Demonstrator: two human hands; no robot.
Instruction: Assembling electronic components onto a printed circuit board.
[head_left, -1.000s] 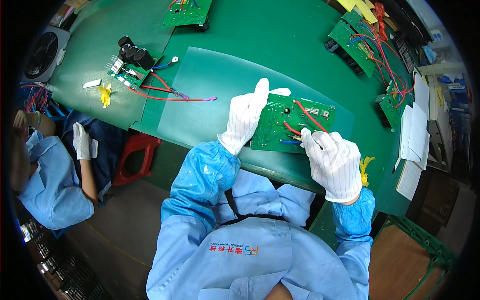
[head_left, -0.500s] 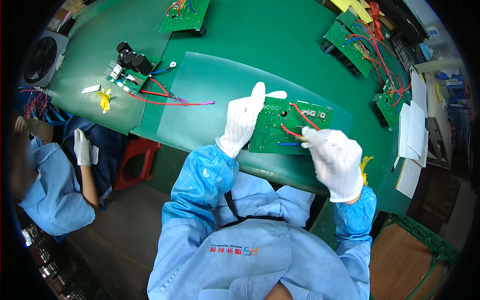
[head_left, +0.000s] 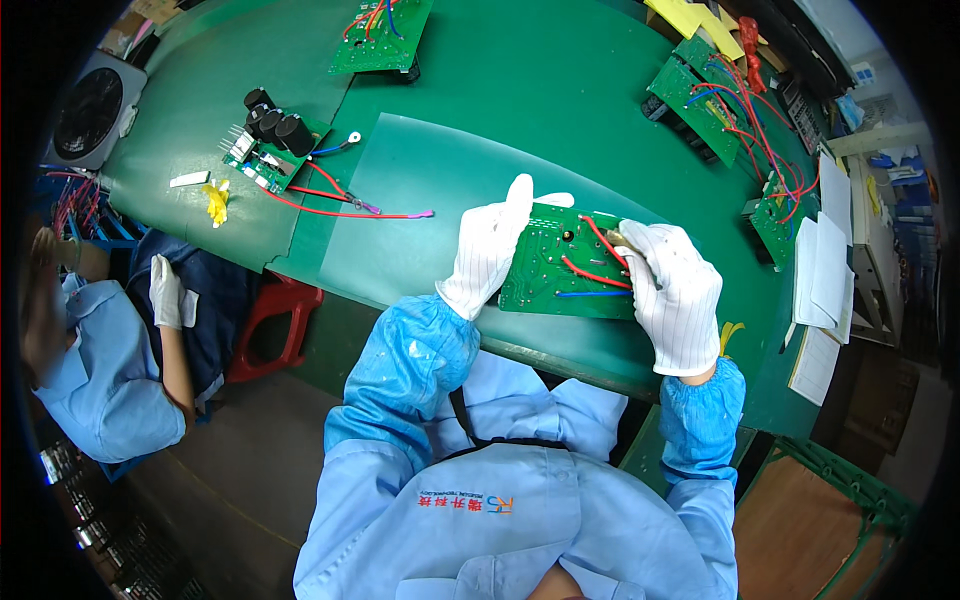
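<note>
A green circuit board (head_left: 560,262) is held solder side up and slightly tilted over the table's near side. My left hand (head_left: 488,248), in a white striped glove, grips the board's left edge, thumb pointing away from me. My right hand (head_left: 678,290), gloved the same, covers the board's right end with its fingers closed. At its fingertips is a small brownish thing (head_left: 616,239), too hidden to name. Two red wires (head_left: 596,272) and a blue wire (head_left: 594,294) run across the board to the right hand's fingers.
A translucent mat (head_left: 400,210) lies on the green table (head_left: 500,70). Boards with wires stand at left (head_left: 275,145), far middle (head_left: 385,40) and right (head_left: 700,105). Papers (head_left: 822,270) lie at the right edge. A co-worker (head_left: 115,360) sits at left beside a red stool (head_left: 272,325).
My right hand has shifted from above the wire ends onto the board's right side, covering its right end. My left hand still grips the left edge. The view has shifted slightly.
</note>
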